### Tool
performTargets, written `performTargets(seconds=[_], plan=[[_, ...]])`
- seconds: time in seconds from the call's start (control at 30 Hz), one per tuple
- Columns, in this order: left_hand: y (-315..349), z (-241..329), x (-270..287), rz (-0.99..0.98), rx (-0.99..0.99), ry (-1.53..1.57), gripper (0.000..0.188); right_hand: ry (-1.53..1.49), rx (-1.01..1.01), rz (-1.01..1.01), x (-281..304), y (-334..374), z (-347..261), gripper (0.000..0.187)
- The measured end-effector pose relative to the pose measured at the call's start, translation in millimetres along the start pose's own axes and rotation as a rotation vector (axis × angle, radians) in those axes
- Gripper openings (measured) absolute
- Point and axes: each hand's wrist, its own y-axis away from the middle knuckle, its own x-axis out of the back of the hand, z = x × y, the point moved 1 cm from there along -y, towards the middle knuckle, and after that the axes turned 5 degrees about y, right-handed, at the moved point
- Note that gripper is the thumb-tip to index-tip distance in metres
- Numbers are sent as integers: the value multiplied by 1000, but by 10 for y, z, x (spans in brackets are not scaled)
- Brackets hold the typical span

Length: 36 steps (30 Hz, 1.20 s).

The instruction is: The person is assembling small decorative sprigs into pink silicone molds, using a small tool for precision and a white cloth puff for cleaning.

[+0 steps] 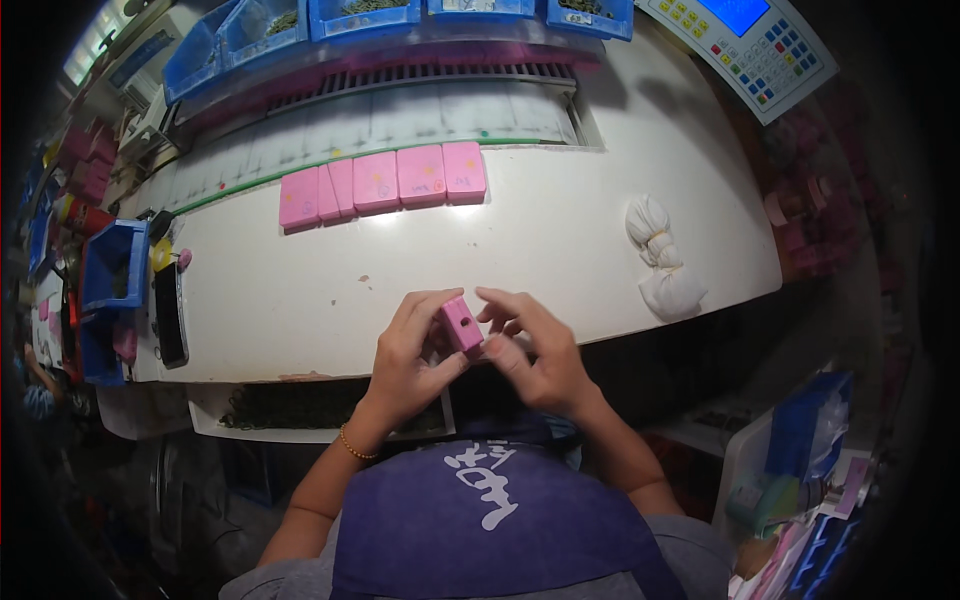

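My left hand (408,350) grips a small pink rubber mould block (462,324) over the table's near edge. A dark round hole shows in the block's upturned end. Close by on its right, my right hand (545,362) has its fingers apart and curved toward the block. Its thumb is near the block's lower corner; I cannot tell whether it touches. Further back, several flat pink mould blocks (376,182) stand side by side in a slanting row, with small marks on their faces.
Blue bins (262,30) line the back above a white lit panel (400,112). A knotted white cloth bundle (662,258) lies to the right, below a keypad with a blue screen (745,45). At left is a dark phone (171,315). Below the table edge sits a drawer (205,412) holding dark green pieces.
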Motion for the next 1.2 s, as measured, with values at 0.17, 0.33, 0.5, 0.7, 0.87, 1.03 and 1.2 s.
performTargets(seconds=[0.17, 0.33, 0.5, 0.7, 0.87, 1.03, 1.2], plan=[[16, -47, -48, 42, -46, -10, 50, 197, 131, -60, -249, 12, 75, 45], [33, -34, -44, 45, -45, -39, 49, 178, 219, 32, -398, 47, 143, 43], [61, -56, -51, 76, -69, -45, 51, 264, 337, 158, -467, 58, 125, 44], [63, -117, -54, 53, 35, 117, 50, 108, 148, 31, -303, 91, 27, 46], [44, -111, -62, 42, -32, 98, 50, -51, -9, 15, -171, 52, -9, 36], [13, -69, -35, -25, -55, -9, 56, -448, -367, -41, -189, -174, 49, 26], [42, -107, -43, -32, -9, 71, 58, -506, -397, -36, -251, -225, 68, 19]])
